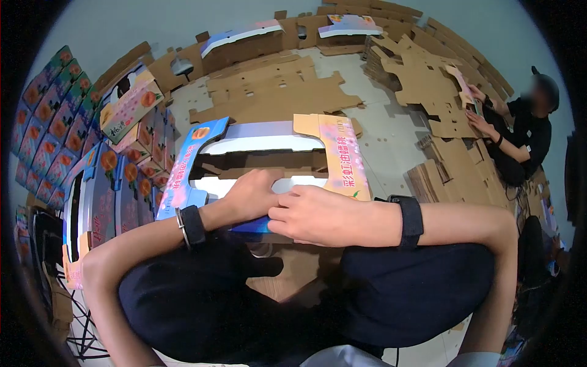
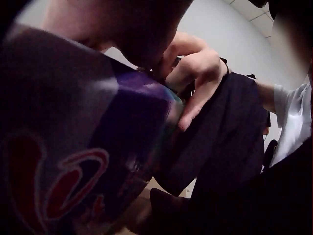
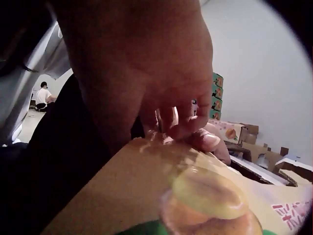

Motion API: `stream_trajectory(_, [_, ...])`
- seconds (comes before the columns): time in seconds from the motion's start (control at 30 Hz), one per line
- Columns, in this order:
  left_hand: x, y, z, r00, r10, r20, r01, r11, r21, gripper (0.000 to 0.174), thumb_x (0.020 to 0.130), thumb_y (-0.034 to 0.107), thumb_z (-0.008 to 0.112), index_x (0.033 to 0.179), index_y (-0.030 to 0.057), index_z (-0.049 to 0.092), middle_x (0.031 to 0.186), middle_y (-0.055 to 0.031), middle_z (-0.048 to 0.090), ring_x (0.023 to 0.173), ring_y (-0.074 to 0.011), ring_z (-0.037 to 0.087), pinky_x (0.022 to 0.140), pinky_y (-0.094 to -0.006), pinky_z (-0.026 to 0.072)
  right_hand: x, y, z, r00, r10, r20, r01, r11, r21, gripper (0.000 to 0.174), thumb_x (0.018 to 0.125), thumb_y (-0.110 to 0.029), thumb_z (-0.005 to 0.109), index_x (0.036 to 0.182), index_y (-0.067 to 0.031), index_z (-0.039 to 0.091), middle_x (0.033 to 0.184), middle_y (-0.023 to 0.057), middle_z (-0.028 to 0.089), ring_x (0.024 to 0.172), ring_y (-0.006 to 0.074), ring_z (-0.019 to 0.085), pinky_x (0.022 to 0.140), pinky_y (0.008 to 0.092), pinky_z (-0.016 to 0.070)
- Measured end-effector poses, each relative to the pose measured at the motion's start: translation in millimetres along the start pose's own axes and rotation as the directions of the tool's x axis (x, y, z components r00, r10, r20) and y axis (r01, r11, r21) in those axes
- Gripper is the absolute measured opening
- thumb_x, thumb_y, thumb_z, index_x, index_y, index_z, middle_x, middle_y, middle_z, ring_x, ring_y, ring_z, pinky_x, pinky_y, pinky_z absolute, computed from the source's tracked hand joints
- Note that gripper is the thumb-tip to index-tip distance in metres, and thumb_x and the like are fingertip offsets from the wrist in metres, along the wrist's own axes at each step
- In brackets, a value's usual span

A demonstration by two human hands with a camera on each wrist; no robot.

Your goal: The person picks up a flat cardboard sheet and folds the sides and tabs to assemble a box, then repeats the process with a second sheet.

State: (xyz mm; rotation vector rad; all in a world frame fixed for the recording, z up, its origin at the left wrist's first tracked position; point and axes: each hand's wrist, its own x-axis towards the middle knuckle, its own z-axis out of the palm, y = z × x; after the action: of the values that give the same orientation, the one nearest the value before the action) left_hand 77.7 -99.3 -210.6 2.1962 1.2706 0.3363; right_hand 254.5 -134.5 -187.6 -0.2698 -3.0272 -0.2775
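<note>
A printed cardboard fruit box (image 1: 345,153) with a large cut-out window in its top stands before my knees. At its near edge my two hands meet. My right hand (image 1: 324,214) grips that edge, its fingers curled over the rim; in the left wrist view its thumb (image 2: 191,113) reaches down past the corner. My left hand (image 1: 252,194) bends over the white strip beside the window, its fingertips mostly hidden behind the right hand. In the right wrist view the fingers crowd together at the edge of the peach-printed panel (image 3: 205,196).
Stacked printed boxes (image 1: 58,122) rise at the left, with finished-looking boxes (image 1: 98,196) closer by. Flat brown cardboard sheets (image 1: 275,92) cover the floor ahead, and more cardboard (image 1: 422,79) is piled at the right. Another person (image 1: 526,128) sits there handling a printed piece.
</note>
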Motion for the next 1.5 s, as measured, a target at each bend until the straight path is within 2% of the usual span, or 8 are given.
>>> stream_trajectory(0.2, [2,-3,3,0.999,0.031,-0.035,-0.030,0.999,0.028,0.040,0.071,0.029,0.061,0.093,-0.0035,0.060,0.081,-0.0277,0.061,0.079,-0.0435,0.059,0.067,-0.0449,0.0461,0,-3,-2,0.997,0.019,0.077,-0.020,1.000,0.014,0.015,0.080,-0.019,0.059,0.087,-0.0071,0.052,0.081,0.0033,0.057,0.089,0.0180,0.058,0.072,0.0290,0.0462])
stream_trajectory(0.27, [3,-6,5,0.996,0.058,-0.065,-0.057,0.998,0.016,0.039,0.072,0.030,0.061,0.094,-0.0029,0.061,0.081,-0.0276,0.061,0.079,-0.0435,0.059,0.068,-0.0449,0.0461,-1,-7,-3,0.993,0.092,0.068,-0.079,0.982,-0.169,0.014,0.079,-0.018,0.059,0.085,-0.0066,0.053,0.079,0.0033,0.058,0.085,0.0191,0.060,0.073,0.0294,0.0465])
stream_trajectory(0.4, [3,3,0,0.998,-0.068,0.004,0.068,0.997,0.046,0.050,0.078,0.043,0.059,0.102,0.0002,0.064,0.090,-0.0262,0.063,0.090,-0.0405,0.060,0.079,-0.0448,0.0473,-3,-6,-4,0.988,0.116,0.101,-0.093,0.973,-0.210,0.016,0.078,-0.020,0.061,0.083,-0.0064,0.054,0.079,0.0042,0.059,0.084,0.0205,0.061,0.073,0.0315,0.0471])
stream_trajectory(0.57, [-2,0,-1,1.000,-0.008,0.009,0.007,0.998,0.059,0.051,0.081,0.047,0.056,0.101,0.0005,0.065,0.091,-0.0260,0.064,0.090,-0.0404,0.060,0.080,-0.0449,0.0471,0,-1,-8,0.990,0.086,0.110,-0.104,0.980,0.170,0.026,0.073,-0.025,0.068,0.084,-0.0054,0.054,0.079,0.0082,0.060,0.083,0.0253,0.061,0.074,0.0349,0.0475])
stream_trajectory(0.9, [0,-11,3,1.000,-0.014,0.028,0.013,1.000,0.026,0.050,0.088,0.049,0.048,0.094,0.0025,0.065,0.084,-0.0260,0.062,0.086,-0.0419,0.059,0.077,-0.0473,0.0461,-2,2,-11,0.995,0.098,0.015,-0.098,0.995,0.033,0.029,0.073,-0.030,0.070,0.079,-0.0050,0.056,0.077,0.0078,0.058,0.087,0.0251,0.058,0.073,0.0332,0.0485])
stream_trajectory(1.2, [1,-19,8,0.975,0.216,0.056,-0.216,0.976,-0.011,0.029,0.080,0.027,0.059,0.090,0.0000,0.062,0.084,-0.0243,0.062,0.086,-0.0425,0.058,0.074,-0.0470,0.0465,-1,3,-18,0.975,0.180,0.134,-0.224,0.758,0.613,0.038,0.080,-0.042,0.063,0.084,-0.0044,0.060,0.086,0.0085,0.055,0.094,0.0230,0.055,0.072,0.0375,0.0449])
stream_trajectory(1.27, [1,-22,10,0.967,0.252,0.036,-0.251,0.968,-0.026,0.029,0.080,0.026,0.060,0.092,-0.0002,0.062,0.084,-0.0238,0.062,0.085,-0.0426,0.058,0.074,-0.0466,0.0467,-1,-3,-16,0.976,0.217,-0.035,-0.191,0.915,0.355,0.042,0.079,-0.044,0.063,0.087,-0.0036,0.059,0.090,0.0102,0.054,0.099,0.0243,0.051,0.081,0.0392,0.0411])
stream_trajectory(1.5, [1,-19,6,0.974,-0.003,-0.228,-0.048,0.975,-0.217,0.034,0.093,0.026,0.048,0.090,-0.0062,0.060,0.079,-0.0278,0.058,0.077,-0.0451,0.054,0.067,-0.0442,0.0449,-1,0,-18,0.958,0.287,0.016,-0.272,0.923,-0.273,0.062,0.074,-0.048,0.066,0.109,0.0023,0.054,0.105,0.0143,0.055,0.106,0.0260,0.049,0.098,0.0410,0.0341])
